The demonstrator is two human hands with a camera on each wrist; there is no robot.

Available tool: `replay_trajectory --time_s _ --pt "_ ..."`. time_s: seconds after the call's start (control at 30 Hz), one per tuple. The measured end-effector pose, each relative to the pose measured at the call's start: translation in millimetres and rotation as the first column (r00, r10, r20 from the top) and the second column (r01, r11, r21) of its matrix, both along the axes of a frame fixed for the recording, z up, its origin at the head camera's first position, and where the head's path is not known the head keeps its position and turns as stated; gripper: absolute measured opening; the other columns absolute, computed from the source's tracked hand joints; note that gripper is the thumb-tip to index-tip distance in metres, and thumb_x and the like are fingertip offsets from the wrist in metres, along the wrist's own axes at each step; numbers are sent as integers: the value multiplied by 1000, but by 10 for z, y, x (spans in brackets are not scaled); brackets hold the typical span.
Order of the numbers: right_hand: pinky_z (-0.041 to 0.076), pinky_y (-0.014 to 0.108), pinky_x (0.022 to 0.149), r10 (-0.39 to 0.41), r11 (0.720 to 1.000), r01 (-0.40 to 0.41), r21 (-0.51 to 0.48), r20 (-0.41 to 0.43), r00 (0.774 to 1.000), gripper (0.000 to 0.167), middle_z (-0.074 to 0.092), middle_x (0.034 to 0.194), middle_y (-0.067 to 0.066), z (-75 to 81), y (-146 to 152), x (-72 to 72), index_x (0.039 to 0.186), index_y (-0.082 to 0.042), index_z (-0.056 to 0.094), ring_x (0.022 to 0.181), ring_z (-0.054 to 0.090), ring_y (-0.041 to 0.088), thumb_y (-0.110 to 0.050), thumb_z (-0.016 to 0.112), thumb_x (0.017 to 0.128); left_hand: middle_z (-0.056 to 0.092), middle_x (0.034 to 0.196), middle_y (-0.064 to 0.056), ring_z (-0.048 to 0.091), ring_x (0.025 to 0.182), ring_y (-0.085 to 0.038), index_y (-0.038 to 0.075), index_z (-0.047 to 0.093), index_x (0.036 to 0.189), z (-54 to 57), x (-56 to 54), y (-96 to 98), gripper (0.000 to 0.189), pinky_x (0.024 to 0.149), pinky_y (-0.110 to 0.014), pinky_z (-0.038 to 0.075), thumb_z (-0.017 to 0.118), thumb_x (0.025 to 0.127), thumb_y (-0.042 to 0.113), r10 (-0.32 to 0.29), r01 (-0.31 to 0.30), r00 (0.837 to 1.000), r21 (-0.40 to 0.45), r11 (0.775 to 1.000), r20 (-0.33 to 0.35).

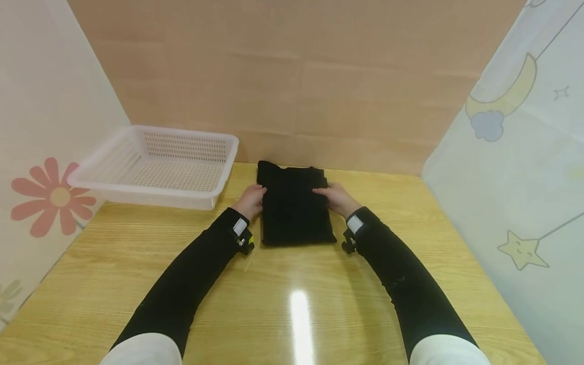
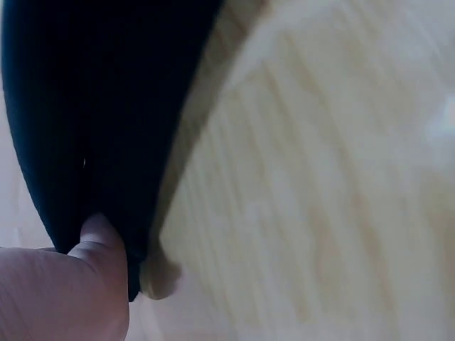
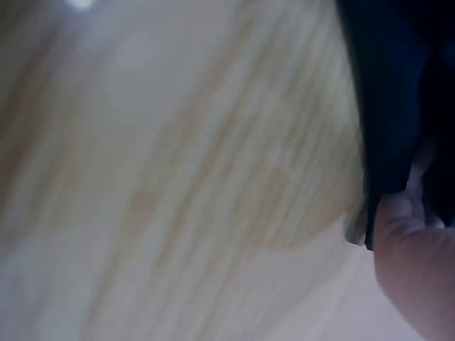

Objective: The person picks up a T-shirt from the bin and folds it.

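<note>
A folded piece of black clothing (image 1: 296, 213), roughly rectangular, is at the far middle of the table, with its upper edge uneven. My left hand (image 1: 250, 201) pinches its left side, thumb on top; in the left wrist view the thumb presses the dark fabric (image 2: 121, 128) and a fingertip shows beyond the edge. On the opposite side my right hand (image 1: 338, 198) pinches the right edge. The right wrist view has that thumb against the cloth (image 3: 387, 92), with a fingertip just past its edge. Most of the other fingers are hidden by the fabric.
A white plastic basket (image 1: 214, 197) with slotted walls stands at the back left, nothing inside it. Wooden tabletop (image 1: 255, 309) spreads around the cloth. A brown paper-like panel (image 1: 296, 91) closes off the back, and patterned white panels (image 1: 515, 167) flank both sides.
</note>
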State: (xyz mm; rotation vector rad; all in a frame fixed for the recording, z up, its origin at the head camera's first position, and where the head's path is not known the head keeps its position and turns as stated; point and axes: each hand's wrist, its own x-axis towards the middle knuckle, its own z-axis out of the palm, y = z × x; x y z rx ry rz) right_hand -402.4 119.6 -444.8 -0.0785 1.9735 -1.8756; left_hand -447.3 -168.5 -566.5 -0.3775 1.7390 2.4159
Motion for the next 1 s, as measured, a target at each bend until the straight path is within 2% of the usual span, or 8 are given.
replay_trajectory --time_s 0.13,0.3,0.4,0.47,0.63,0.77,0.87,1.0 --pt "54 25 65 -46 996 47 72 -21 999 61 60 95 9 2 91 -9 147 5 32 69 63 12 -2 61 95 48 88 0 39 49 -12 11 38 150 149 133 8 55 51 -27 37 56 98 13 13 -13 1000 -26 1000 -22" --pt "56 36 77 -88 970 122 208 -164 983 60 64 99 20 107 223 41 147 2 33 72 65 20 0 61 94 51 129 -11 56 82 -22 6 34 149 991 806 229 55 65 -33 49 51 97 8 32 -31 999 -251 967 0" --pt "52 42 88 -90 949 188 253 -356 930 56 62 116 25 184 286 110 145 1 35 94 65 27 -4 60 96 29 152 -17 46 119 -32 6 22 153 1443 1181 368 62 93 -41 45 48 98 13 -36 48 999 -460 887 35" --pt "48 44 93 -52 931 220 290 -493 869 53 60 123 23 233 315 186 143 0 36 106 60 31 -10 60 97 22 155 -21 36 132 -35 3 18 154 1574 1335 424 65 104 -45 37 49 98 16 -125 97 992 -610 786 -2" --pt "36 50 105 308 828 185 529 -705 639 56 53 138 16 309 388 466 145 -5 40 126 48 34 -23 63 97 26 151 -27 30 137 -40 2 21 153 1651 1639 502 69 110 -49 29 57 99 24 -379 -1 911 -919 394 -164" --pt "23 55 111 672 650 130 748 -647 362 67 45 147 14 282 474 698 147 -5 41 135 39 35 -32 69 92 32 151 -22 33 137 -40 10 24 155 1626 1863 500 73 110 -51 29 61 97 35 -556 -195 805 -977 86 -209" --pt "17 57 113 851 476 140 868 -495 176 75 39 152 11 194 559 800 149 -8 40 139 33 34 -46 67 90 35 151 -19 33 138 -39 10 32 153 1552 1973 444 68 111 -51 28 58 98 40 -701 -286 702 -951 -119 -123" --pt "18 56 113 949 297 188 936 -312 55 82 33 155 9 57 672 819 151 -15 39 142 29 33 -63 58 88 39 150 -17 32 139 -36 3 42 147 1426 2062 322 62 112 -47 28 52 100 42 -825 -276 559 -921 -276 80"
